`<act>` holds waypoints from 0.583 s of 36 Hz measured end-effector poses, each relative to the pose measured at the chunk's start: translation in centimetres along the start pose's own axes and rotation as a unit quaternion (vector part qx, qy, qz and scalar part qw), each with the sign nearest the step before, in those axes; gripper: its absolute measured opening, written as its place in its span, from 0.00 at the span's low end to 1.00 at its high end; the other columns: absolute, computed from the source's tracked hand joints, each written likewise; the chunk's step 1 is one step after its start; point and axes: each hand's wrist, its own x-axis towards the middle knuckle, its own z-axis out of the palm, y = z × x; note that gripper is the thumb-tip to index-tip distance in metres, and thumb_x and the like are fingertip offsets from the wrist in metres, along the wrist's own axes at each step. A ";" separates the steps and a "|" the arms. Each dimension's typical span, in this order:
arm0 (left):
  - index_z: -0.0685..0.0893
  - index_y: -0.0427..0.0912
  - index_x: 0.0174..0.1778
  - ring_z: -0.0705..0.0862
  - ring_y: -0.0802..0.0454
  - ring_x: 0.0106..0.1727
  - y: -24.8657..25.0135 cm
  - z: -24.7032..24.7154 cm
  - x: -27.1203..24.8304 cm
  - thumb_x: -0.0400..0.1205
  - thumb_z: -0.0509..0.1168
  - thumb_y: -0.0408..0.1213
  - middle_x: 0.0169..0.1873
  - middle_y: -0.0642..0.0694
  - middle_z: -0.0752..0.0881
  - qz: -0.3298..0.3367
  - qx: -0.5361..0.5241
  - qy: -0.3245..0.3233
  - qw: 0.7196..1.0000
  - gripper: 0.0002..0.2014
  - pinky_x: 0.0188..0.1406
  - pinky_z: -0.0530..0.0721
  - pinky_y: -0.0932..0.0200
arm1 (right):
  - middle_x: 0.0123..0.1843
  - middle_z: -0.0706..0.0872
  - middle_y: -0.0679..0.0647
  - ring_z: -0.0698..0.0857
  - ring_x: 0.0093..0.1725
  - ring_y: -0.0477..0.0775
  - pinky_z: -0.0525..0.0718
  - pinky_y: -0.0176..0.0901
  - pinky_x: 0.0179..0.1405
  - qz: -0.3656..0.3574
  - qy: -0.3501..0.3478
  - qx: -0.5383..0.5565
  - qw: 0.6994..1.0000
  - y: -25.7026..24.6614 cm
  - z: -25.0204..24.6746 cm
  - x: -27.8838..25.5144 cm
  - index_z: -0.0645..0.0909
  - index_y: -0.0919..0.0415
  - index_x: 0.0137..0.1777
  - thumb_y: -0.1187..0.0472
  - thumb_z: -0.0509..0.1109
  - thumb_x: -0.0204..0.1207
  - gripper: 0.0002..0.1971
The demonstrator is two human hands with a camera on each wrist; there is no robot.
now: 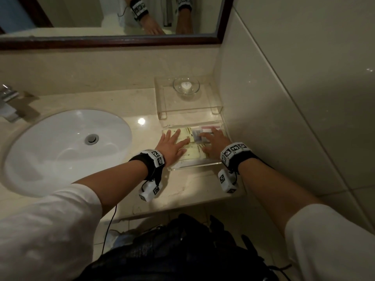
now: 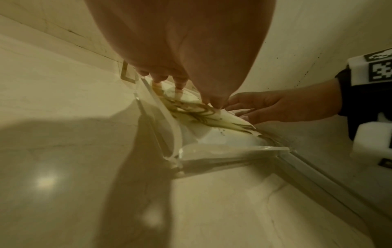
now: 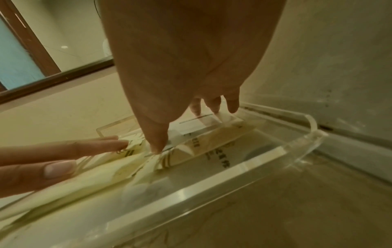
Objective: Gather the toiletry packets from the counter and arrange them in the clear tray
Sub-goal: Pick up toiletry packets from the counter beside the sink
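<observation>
A clear acrylic tray (image 1: 194,166) sits on the counter by the right wall and holds several pale yellow toiletry packets (image 1: 192,154). My left hand (image 1: 172,144) lies flat on the packets in the tray's left half, fingers straight and spread. My right hand (image 1: 213,139) presses with straight fingers on a small clear-wrapped packet (image 1: 197,135) in the right half. The right wrist view shows my right fingertips (image 3: 158,147) on that packet (image 3: 199,127), above the yellow packets (image 3: 106,174) and the tray's near wall (image 3: 212,182). The left wrist view shows my left fingertips (image 2: 212,102) on a yellow packet (image 2: 203,117).
A clear acrylic riser (image 1: 164,102) behind the tray carries a glass dish (image 1: 186,87) with a white item. A white sink (image 1: 67,149) lies to the left, with a faucet (image 1: 8,106) at the far left. The tiled wall (image 1: 284,98) borders the tray's right side. A mirror (image 1: 111,17) hangs above.
</observation>
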 end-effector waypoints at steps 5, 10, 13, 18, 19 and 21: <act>0.50 0.59 0.83 0.41 0.33 0.83 0.2 -0.2 0.2 0.87 0.41 0.55 0.84 0.42 0.43 -0.015 -0.016 0.005 1.000 0.25 0.82 0.40 0.40 | 0.85 0.52 0.54 0.60 0.82 0.63 0.67 0.62 0.77 -0.023 0.067 0.059 0.996 -0.2 0.2 -0.3 0.62 0.42 0.79 0.50 0.67 0.79 0.30; 0.53 0.56 0.83 0.43 0.35 0.84 0.2 -0.1 0.2 0.87 0.44 0.54 0.84 0.40 0.46 -0.008 -0.035 0.037 0.999 0.26 0.82 0.42 0.40 | 0.77 0.68 0.52 0.75 0.72 0.57 0.78 0.56 0.69 -0.064 0.168 0.138 0.974 -0.4 0.6 -1.4 0.69 0.48 0.75 0.59 0.69 0.77 0.27; 0.61 0.48 0.82 0.52 0.37 0.84 0.2 -0.2 -0.1 0.86 0.53 0.49 0.83 0.38 0.55 -0.004 -0.106 0.107 0.989 0.27 0.82 0.51 0.42 | 0.67 0.76 0.58 0.80 0.62 0.56 0.80 0.45 0.60 -0.084 0.240 0.194 0.948 -0.5 0.6 -2.6 0.77 0.60 0.67 0.64 0.70 0.76 0.19; 0.72 0.41 0.74 0.66 0.38 0.74 0.0 -0.5 -0.7 0.79 0.68 0.41 0.73 0.37 0.67 -0.118 -0.255 0.190 0.941 0.27 0.75 0.64 0.50 | 0.50 0.85 0.57 0.84 0.48 0.56 0.86 0.49 0.52 0.042 0.211 0.298 0.930 -0.3 0.1 -4.5 0.80 0.63 0.53 0.63 0.66 0.79 0.05; 0.72 0.41 0.73 0.66 0.38 0.72 0.0 -0.7 -0.9 0.78 0.69 0.40 0.72 0.37 0.67 -0.167 -0.293 0.182 0.924 0.27 0.74 0.66 0.51 | 0.48 0.86 0.57 0.85 0.46 0.57 0.87 0.50 0.50 0.070 0.191 0.326 0.923 -0.1 0.1 -4.7 0.80 0.62 0.52 0.62 0.66 0.80 0.05; 0.71 0.41 0.71 0.70 0.39 0.70 -0.2 -0.9 -1.2 0.77 0.71 0.40 0.69 0.37 0.67 -0.245 -0.389 0.152 0.875 0.27 0.74 0.71 0.48 | 0.44 0.86 0.57 0.85 0.40 0.57 0.88 0.48 0.43 0.123 0.162 0.380 0.902 0.3 0.1 -5.1 0.80 0.61 0.50 0.61 0.66 0.80 0.05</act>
